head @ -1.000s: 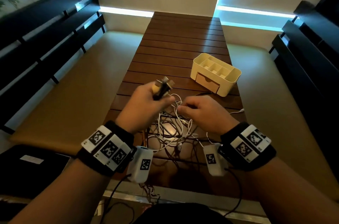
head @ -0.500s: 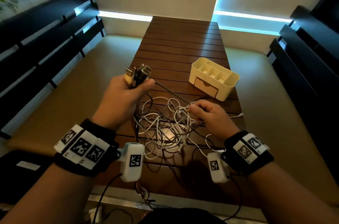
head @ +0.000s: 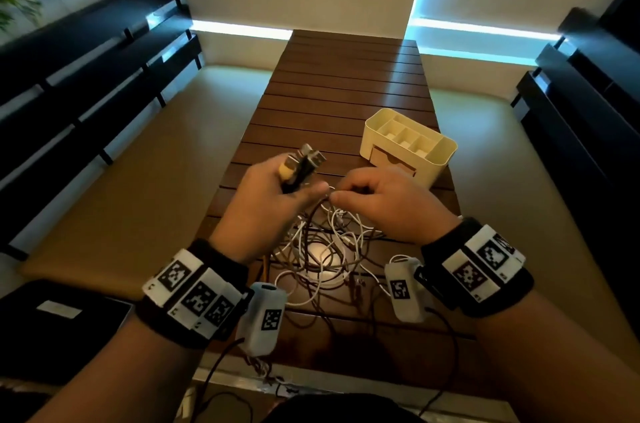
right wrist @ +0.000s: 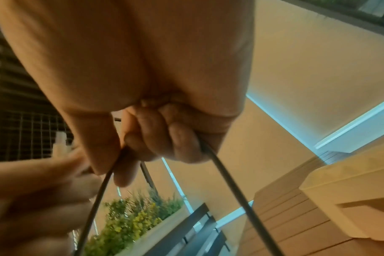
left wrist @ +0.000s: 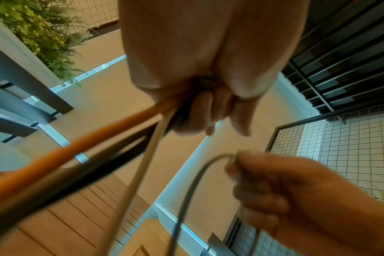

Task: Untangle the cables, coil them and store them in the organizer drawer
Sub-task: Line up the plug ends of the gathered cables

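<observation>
A tangle of white, dark and brown cables (head: 322, 246) lies on the near end of the wooden slatted table (head: 346, 83). My left hand (head: 273, 201) grips a bunch of cable ends, their USB plugs (head: 304, 163) sticking up; orange, black and pale cables (left wrist: 99, 138) run down from its fist. My right hand (head: 384, 204) sits close beside it and pinches a grey cable (right wrist: 221, 173) that loops under its curled fingers. The cream organizer (head: 408, 145) stands just beyond the right hand, its drawer (head: 391, 161) closed.
Padded benches (head: 114, 187) flank the table on both sides, with dark slatted backrests (head: 86, 76) behind them. A black flat object with a white label (head: 59, 322) lies at the near left. Thin wires (head: 263, 367) dangle off the table's near edge.
My left hand has swung back right and toward the middle with the plug bunch. My right hand has risen from the tangle to meet it, holding a grey cable.
</observation>
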Demonstrator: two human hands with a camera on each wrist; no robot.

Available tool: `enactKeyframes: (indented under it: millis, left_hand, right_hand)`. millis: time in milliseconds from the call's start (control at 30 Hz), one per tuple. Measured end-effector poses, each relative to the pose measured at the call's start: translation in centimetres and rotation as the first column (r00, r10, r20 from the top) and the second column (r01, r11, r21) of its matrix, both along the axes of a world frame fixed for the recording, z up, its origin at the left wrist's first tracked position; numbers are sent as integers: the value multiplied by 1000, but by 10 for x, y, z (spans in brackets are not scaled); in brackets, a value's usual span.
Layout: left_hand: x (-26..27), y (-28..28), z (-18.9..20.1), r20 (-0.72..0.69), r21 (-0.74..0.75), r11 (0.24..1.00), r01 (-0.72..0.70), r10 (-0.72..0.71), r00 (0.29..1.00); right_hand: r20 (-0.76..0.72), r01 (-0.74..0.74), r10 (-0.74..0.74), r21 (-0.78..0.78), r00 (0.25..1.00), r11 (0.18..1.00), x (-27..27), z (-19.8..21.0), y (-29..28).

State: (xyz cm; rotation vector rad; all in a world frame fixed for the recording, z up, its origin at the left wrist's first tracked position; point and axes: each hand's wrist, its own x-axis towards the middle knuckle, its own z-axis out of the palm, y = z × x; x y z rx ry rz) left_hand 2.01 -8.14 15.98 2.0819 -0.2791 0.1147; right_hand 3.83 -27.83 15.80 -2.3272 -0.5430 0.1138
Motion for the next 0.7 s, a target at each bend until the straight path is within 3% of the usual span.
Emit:
enactKeyframes:
  millis: [67, 167, 267, 367, 400, 533, 633, 700]
  left_hand:
    - [-1, -3, 0, -79, -8, 990, 144, -144, 986]
    - [-3, -1, 4, -55, -4, 982, 187, -187, 981]
    - [-2, 6, 9, 42, -49, 995, 88, -86, 995]
    - [2, 22, 11, -24, -279, 960, -12, 6, 1000]
    - [2, 26, 12, -55, -275, 961, -28, 13, 998]
    - [4, 31, 7, -118, -15, 996, -87, 85, 989]
    - [4, 29, 7, -23, -34, 980, -197, 196, 980]
    - [2, 20, 13, 8, -28, 985, -170, 171, 985]
  right_hand:
    - [60, -3, -5, 123, 998, 992, -2, 7, 2]
    - [66, -14, 0, 212, 998, 977, -2, 5, -1]
    - [-58, 23, -8, 267, 998, 964, -1, -17, -9]
    - [-226, 173, -107, 293, 968, 940, 0, -48, -21]
    - [-242, 217, -148, 292, 959, 932, 0, -56, -23]
    - [-128, 301, -275, 304, 953, 904, 3, -48, -24]
    - [-15, 226, -226, 152, 974, 962, 6, -30, -17]
    - [-13, 124, -123, 32, 992, 992, 5, -20, -8]
